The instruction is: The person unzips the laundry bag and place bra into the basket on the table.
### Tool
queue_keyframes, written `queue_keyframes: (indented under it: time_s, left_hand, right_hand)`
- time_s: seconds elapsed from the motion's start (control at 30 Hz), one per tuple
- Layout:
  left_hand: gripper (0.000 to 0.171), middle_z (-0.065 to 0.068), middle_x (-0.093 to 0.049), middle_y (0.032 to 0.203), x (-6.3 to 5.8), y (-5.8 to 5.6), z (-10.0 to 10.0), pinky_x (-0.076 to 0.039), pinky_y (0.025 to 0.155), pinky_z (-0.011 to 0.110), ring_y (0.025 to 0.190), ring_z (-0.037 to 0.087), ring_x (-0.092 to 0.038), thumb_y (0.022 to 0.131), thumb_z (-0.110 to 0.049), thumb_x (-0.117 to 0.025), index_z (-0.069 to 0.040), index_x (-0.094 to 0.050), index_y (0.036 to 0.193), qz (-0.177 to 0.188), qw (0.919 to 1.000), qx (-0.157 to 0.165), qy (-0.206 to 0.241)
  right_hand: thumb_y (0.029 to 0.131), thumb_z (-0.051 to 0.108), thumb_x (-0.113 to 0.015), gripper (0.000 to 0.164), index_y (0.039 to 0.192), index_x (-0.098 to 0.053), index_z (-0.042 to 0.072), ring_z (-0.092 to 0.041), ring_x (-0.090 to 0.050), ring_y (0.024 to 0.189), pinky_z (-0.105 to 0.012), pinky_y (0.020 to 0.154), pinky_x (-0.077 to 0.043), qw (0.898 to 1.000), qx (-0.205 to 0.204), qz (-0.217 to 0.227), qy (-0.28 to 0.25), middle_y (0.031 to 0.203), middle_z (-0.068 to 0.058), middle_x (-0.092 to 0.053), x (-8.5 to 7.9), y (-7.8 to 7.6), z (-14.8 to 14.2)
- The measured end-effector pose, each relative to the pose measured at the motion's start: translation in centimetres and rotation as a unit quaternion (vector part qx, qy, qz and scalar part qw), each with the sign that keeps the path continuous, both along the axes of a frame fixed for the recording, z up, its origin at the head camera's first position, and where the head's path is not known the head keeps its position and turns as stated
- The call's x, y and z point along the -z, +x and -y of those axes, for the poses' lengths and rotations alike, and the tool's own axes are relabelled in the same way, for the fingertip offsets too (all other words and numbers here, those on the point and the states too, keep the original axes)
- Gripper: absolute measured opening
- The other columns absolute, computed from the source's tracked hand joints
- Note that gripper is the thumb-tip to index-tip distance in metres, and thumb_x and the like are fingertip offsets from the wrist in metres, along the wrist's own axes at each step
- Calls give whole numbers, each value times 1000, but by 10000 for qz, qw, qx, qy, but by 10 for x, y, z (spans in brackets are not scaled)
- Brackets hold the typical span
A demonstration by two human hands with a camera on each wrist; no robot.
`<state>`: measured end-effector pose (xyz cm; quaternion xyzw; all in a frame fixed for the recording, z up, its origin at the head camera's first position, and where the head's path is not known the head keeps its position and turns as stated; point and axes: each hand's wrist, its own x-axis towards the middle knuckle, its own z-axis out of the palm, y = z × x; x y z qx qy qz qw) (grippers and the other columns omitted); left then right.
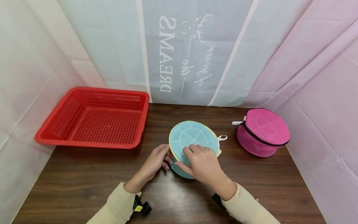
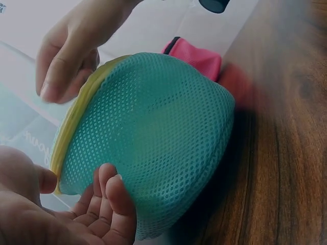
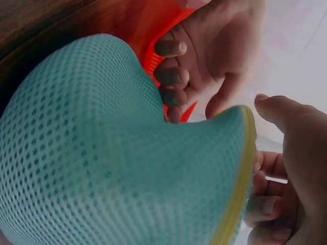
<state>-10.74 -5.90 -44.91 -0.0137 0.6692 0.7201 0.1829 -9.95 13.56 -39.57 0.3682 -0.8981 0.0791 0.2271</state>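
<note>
A turquoise mesh laundry bag (image 1: 193, 133) with a yellow zipper rim (image 3: 237, 199) stands on the table, its round lid facing up. A white loop tab (image 1: 222, 137) sticks out at its right. My left hand (image 1: 156, 160) is at the bag's left side, with loosely bent fingers (image 2: 115, 199) close against the mesh wall. Over the lid lies my right hand (image 1: 204, 163), its bent fingers at the lid's surface and its thumb spread out near the front rim. In the right wrist view the side wall is dented inward beside the left fingers.
At the back left stands a red plastic basket (image 1: 137, 144) with a slotted bottom. A pink mesh laundry bag (image 1: 264, 130) with a black zipper sits at the right. Fabric curtains (image 1: 120, 46) enclose the brown wooden table (image 1: 84, 186) behind and at both sides.
</note>
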Motion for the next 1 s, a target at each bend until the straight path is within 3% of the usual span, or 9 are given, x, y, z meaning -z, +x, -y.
queue_keyframes:
  time_s: [0.47,1.0]
  left_hand:
    - [36,12,-58,83,0,1,2,-50,56,27,70,18,-58,101,-25,-39,6,-56,105,-94,9993,210,298]
    - [26,10,-55,87,3,0,1,-49,56,25,73,17,-57,102,-22,-41,2,-51,100,-142,9981,412,437]
  right_hand:
    - [78,48,-67,37,77,-54,14,-9,-40,48,-22,38,-29,9993,189,239,196,65,4,-41,11,3,2]
    - [82,45,-66,35,74,-52,14,-7,-34,48,-20,39,-25,9992,221,273,181,64,4,-37,13,3,1]
